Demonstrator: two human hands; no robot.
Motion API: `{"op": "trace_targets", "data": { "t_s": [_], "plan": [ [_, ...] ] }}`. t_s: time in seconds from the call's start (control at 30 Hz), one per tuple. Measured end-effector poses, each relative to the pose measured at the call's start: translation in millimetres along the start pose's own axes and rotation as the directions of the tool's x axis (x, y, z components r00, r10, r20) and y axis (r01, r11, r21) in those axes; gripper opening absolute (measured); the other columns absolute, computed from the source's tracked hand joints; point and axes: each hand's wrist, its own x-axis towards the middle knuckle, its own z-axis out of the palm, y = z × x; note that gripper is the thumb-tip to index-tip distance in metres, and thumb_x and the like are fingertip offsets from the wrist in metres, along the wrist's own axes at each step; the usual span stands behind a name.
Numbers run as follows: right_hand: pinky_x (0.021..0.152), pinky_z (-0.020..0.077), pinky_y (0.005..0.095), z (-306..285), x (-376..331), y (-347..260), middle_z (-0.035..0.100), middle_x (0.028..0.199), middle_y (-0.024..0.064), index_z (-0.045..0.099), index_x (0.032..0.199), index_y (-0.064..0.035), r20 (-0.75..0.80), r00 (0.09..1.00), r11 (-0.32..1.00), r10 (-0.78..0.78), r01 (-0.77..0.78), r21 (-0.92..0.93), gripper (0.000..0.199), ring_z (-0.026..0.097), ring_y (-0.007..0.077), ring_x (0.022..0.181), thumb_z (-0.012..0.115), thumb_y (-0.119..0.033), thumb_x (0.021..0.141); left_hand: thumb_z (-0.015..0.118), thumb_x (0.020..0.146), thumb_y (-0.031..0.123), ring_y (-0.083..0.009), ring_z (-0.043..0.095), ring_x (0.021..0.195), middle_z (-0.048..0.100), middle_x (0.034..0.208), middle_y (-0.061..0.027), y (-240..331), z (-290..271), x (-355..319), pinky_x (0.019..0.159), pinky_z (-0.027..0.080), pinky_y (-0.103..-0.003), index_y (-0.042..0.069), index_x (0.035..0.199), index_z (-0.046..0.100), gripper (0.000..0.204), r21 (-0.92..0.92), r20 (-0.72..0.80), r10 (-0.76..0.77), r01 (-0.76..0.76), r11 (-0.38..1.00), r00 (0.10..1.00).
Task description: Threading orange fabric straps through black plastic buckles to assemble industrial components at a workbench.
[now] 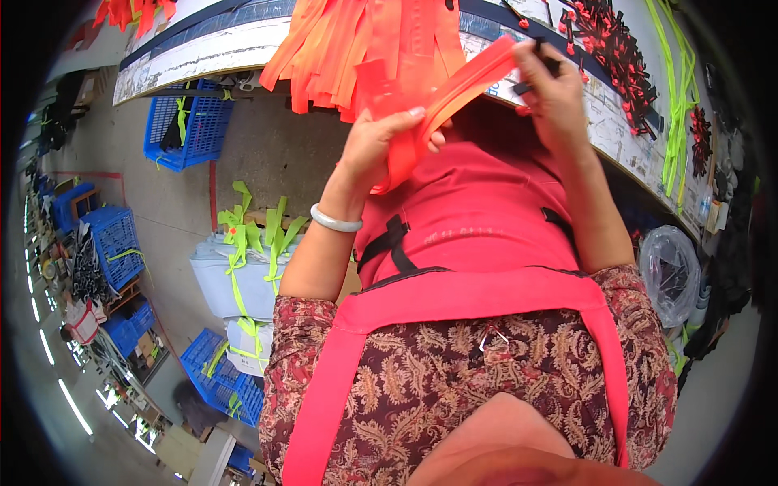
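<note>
My left hand, with a white bangle at its wrist, is closed around a folded bright orange zipper tape. The tape runs up and to the right to my right hand, whose fingers pinch at its upper end. Small black tabs stick out among the right fingers, and a bit of red shows below them; how they sit on the tape is hidden. Beyond my left hand, a bundle of orange strips hangs over the near edge of the worktable.
Many black-and-red zipper pulls lie on the table to the right, beside neon yellow cords. Down on the left stand blue crates and a pale stack tied with yellow strips. A clear plastic bag is at right.
</note>
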Motion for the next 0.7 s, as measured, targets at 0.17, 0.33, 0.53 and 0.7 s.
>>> {"op": "trace_targets", "data": {
  "t_s": [0.17, 0.33, 0.53, 0.7],
  "plan": [
    [0.041, 0.0222, 0.0182, -35.9, 2.8, -44.7, 0.042, 0.062, -0.0067, 0.061, 0.095, -0.0058, 0.049, 0.995, 0.995, -0.086, 0.089, -0.05, 0.016, 0.03, 0.0007, 0.044, 0.063, -0.021, 0.092, 0.053, 0.095, 0.008, -0.0223, 0.066, 0.086, 0.067, 0.086, -0.0107, 3.9, -9.6, 1.3, 0.081, 0.053, -0.035, -0.006, 0.11, 0.057, 0.021, -0.083, -0.123, 0.136, -0.147, 0.986, 0.983],
    [0.038, 0.0205, 0.0163, -72.3, -8.6, -86.4, 0.046, 0.06, -0.004, 0.056, 0.109, 0.0049, 0.108, 0.955, 0.925, -0.276, 0.234, 0.299, 0.028, 0.027, 0.0006, 0.039, 0.054, -0.02, 0.095, 0.055, 0.096, 0.017, -0.0145, 0.057, 0.066, 0.053, 0.068, -0.0015, 15.3, -12.7, 10.9, 0.069, 0.048, -0.031, -0.004, 0.115, 0.054, 0.028, 0.297, -0.174, 0.582, -0.521, 0.8, 0.794],
    [0.047, 0.0335, 0.0165, 4.0, -28.1, -53.7, 0.057, 0.072, -0.0056, 0.065, 0.088, -0.0039, 0.331, 0.943, 0.968, 0.034, 0.051, -0.244, 0.013, 0.045, -0.0001, 0.056, 0.068, -0.017, 0.087, 0.06, 0.094, 0.024, -0.0049, 0.034, 0.048, 0.043, 0.059, 0.0048, 21.5, 8.6, -18.1, 0.048, 0.03, -0.023, -0.003, 0.114, 0.058, 0.033, 0.265, -0.129, 0.404, -0.361, 0.894, 0.906],
    [0.061, 0.0471, 0.0195, 33.8, -37.3, -6.7, 0.059, 0.076, 0.0003, 0.063, 0.098, 0.0033, 0.321, 0.946, 0.973, 0.038, 0.039, -0.229, 0.019, 0.053, 0.0038, 0.066, 0.063, -0.014, 0.092, 0.057, 0.095, 0.026, -0.0049, 0.039, 0.049, 0.052, 0.065, 0.0021, -6.8, 37.4, -0.8, 0.047, 0.03, -0.021, 0.001, 0.092, 0.062, 0.026, 0.263, -0.123, 0.256, -0.217, 0.94, 0.959]
  ]
}}
